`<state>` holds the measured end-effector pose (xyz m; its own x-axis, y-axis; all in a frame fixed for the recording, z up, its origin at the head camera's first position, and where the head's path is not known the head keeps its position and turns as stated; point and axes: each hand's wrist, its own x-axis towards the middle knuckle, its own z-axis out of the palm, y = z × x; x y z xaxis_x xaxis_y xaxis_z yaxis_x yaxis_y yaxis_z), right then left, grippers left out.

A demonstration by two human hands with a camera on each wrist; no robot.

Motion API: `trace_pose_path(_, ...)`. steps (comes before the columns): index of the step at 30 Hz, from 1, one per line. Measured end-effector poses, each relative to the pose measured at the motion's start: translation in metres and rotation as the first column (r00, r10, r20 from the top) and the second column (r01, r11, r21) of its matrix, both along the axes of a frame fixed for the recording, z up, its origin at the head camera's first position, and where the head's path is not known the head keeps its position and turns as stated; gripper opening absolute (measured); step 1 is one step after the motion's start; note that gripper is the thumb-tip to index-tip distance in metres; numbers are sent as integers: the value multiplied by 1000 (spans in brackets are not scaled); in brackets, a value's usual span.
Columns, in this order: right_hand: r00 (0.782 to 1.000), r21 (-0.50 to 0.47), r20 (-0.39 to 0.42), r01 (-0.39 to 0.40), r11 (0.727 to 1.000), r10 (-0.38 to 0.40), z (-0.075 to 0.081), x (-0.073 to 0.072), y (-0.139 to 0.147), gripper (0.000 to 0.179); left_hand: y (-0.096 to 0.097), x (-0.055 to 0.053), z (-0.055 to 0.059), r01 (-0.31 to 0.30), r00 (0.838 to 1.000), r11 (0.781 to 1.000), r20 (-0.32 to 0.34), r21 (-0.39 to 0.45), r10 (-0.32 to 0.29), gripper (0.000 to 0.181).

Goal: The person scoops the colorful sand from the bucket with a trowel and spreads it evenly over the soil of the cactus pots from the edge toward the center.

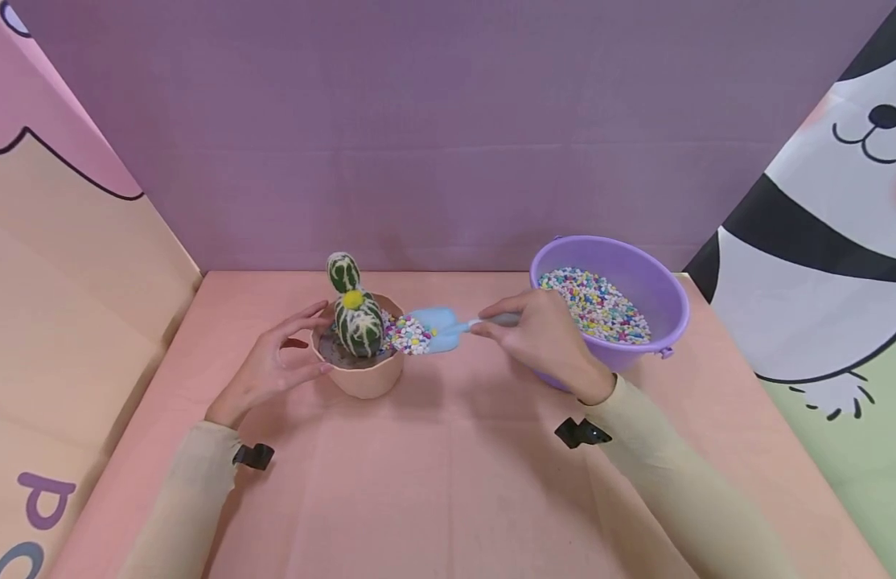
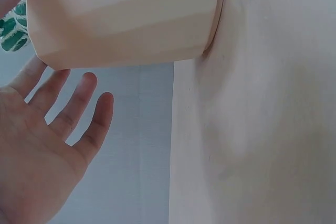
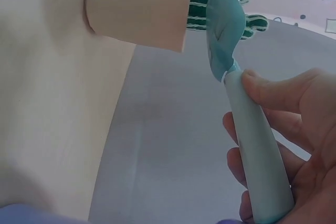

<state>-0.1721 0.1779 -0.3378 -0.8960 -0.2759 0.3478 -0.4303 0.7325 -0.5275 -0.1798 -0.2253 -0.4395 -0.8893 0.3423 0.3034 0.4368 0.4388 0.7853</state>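
A peach flowerpot [image 1: 366, 379] holds a green striped cactus [image 1: 359, 328] with a yellow bloom. Beside the pot, my left hand [image 1: 269, 366] spreads its thumb and fingers about the rim's left side. In the left wrist view, its fingers [image 2: 71, 114] are extended, some tips at the pot's edge and others apart from it. My right hand [image 1: 538, 334] grips the pale handle of a light blue toy shovel [image 1: 442, 328]. The shovel's blade tilts at the pot's right rim, and colourful pebbles [image 1: 409, 334] lie along its front and inside the pot.
A purple bucket [image 1: 661, 293] stands behind and right of my right hand, partly filled with multicoloured pebbles [image 1: 596, 304]. Pink cloth [image 1: 419, 482] covers the table. A purple backdrop [image 1: 448, 137] rises at the back, with printed panels on both sides.
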Motion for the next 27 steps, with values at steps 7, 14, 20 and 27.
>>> trace_pose_path(7,999,52,19,27,998,-28,2,-5,-6,23,0,-1,2,-10,1000,999,0,-30,10,54)
trace_pose_path(14,999,77,50,13,997,-17,3,-8,-11,24,1,2,7,-27,1000,998,9,-62,27,50)
trace_pose_path(20,1000,116,23,10,993,-13,6,-9,-16,23,2,1,7,-47,999,996,-24,-75,45,50)
trace_pose_path(27,999,145,-45,-9,989,15,8,-11,-20,19,5,3,7,-82,991,990,-115,-111,70,46)
